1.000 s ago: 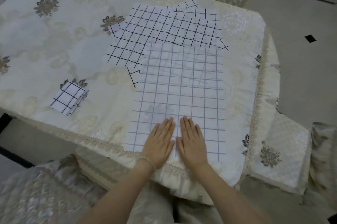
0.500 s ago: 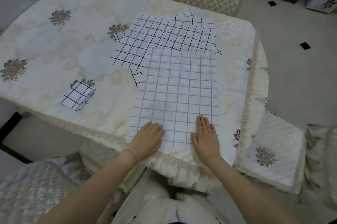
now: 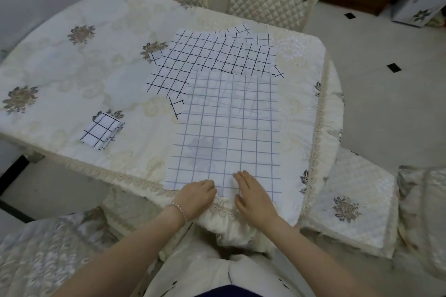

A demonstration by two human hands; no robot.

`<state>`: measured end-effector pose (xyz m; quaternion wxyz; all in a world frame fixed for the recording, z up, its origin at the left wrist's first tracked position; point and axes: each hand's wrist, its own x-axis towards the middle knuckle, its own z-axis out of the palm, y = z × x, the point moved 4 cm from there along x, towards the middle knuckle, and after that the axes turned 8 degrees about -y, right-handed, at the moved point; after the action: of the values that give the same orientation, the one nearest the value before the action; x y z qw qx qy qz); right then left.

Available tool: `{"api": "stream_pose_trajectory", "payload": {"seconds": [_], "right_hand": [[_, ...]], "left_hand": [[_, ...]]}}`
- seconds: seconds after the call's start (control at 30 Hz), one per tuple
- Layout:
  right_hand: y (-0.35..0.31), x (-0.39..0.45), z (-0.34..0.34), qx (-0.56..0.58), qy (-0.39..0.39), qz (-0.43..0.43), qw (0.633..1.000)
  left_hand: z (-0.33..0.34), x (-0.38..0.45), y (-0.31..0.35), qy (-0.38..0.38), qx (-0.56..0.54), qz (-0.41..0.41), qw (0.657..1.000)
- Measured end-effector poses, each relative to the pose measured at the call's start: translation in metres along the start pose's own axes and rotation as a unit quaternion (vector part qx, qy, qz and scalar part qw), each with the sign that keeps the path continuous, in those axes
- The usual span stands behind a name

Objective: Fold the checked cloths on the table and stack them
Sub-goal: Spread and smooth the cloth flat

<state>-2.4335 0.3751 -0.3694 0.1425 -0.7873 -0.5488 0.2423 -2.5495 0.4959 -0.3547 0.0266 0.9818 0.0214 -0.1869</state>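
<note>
Checked cloth (image 3: pixel 226 132) flat at counter (image 3: pixel 72 74) near edge, overlapping unfolded cloths (image 3: pixel 217 55) behind. Left hand (image 3: pixel 196 196) curled on hem, grip unclear; right hand (image 3: pixel 253 196) flat, fingers relaxed. Folded stack (image 3: pixel 101 132) far left.

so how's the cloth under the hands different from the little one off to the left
The cloth under the hands lies spread flat as a large sheet; the small cloth is folded into a compact layered bundle. The spread cloth's grid lines look pale grey-blue, the small cloth's black. Both hands touch the spread cloth's near edge; nothing touches the small one. Both are white checked fabric.
</note>
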Motion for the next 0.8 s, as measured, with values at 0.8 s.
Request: {"api": "stream_pose_trajectory", "payload": {"seconds": [0.8], "right_hand": [[0.022, 0.008, -0.052, -0.030, 0.045, 0.002, 0.999]], "left_hand": [[-0.054, 0.004, -0.050, 0.084, -0.241, -0.114, 0.960]]}}
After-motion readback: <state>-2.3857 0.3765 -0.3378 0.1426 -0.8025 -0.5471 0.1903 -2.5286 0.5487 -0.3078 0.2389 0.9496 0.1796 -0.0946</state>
